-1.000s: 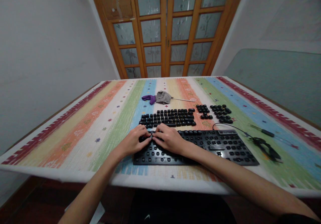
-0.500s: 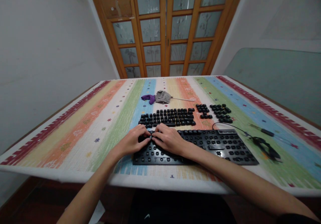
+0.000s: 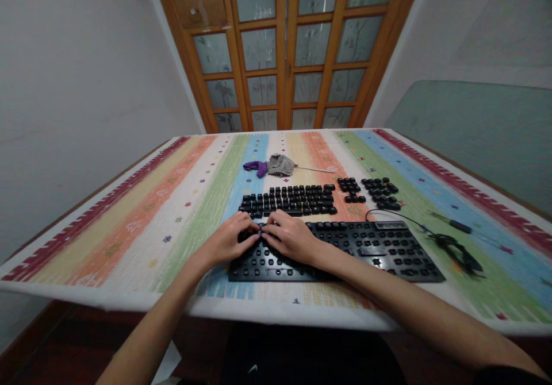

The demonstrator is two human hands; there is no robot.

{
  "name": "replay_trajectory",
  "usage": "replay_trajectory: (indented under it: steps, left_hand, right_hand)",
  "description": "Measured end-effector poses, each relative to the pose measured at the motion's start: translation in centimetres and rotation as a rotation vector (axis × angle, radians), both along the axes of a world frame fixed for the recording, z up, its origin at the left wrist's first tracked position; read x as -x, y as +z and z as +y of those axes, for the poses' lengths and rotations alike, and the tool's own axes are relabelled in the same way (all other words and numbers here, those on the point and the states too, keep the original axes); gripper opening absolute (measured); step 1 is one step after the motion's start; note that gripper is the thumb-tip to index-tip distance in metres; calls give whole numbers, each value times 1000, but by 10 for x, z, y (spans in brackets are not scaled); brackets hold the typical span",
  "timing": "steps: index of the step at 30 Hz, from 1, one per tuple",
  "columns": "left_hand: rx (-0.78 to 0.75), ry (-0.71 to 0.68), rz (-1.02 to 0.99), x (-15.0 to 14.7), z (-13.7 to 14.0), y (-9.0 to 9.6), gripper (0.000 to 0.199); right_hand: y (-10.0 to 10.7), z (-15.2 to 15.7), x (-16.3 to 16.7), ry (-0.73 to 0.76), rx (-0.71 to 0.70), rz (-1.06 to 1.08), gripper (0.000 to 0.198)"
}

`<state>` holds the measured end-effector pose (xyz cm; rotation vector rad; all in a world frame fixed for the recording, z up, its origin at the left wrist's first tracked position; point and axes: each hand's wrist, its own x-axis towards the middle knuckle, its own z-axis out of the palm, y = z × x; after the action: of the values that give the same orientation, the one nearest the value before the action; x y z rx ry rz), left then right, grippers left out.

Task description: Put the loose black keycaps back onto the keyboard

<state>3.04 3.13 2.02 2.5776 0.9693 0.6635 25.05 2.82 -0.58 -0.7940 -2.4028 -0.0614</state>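
A black keyboard (image 3: 297, 273) lies along the table's near side, most of its key positions bare of caps. Over its upper left part, my left hand (image 3: 233, 235) is closed with thumb and fingers bent inward. My right hand (image 3: 288, 237) is closed too and meets it from the right, the fingertips of both almost touching. Between them is a small dark keycap (image 3: 260, 232), mostly hidden by the fingers. Just behind the keyboard, loose black keycaps (image 3: 297, 199) are laid out in keyboard order, with further groups of keycaps (image 3: 379, 189) to the right.
A grey cloth (image 3: 280, 165) with a purple part (image 3: 256, 168) lies farther back, a thin rod (image 3: 317, 170) beside it. On the right are the coiled cable (image 3: 457, 251) and a screwdriver (image 3: 459, 226). A striped cloth (image 3: 142, 230) covers the table.
Both hands stay at the same spot on the keyboard, with hardly any finger movement. The view has shifted very slightly.
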Motion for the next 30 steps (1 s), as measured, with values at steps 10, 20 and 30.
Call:
replay_trajectory:
  steps: [10,20,30]
  left_hand:
    - [4,5,10,-1,0,0,7]
    - [-17,-7,19,0,0,-1,8]
    - [1,-10,63,-4,-1,2,10]
  right_hand:
    - [1,0,-1,11,-15,9,17]
    - [1,-1,0,-4,25,4,16]
    - [0,0,-2,-9,4,-21,16]
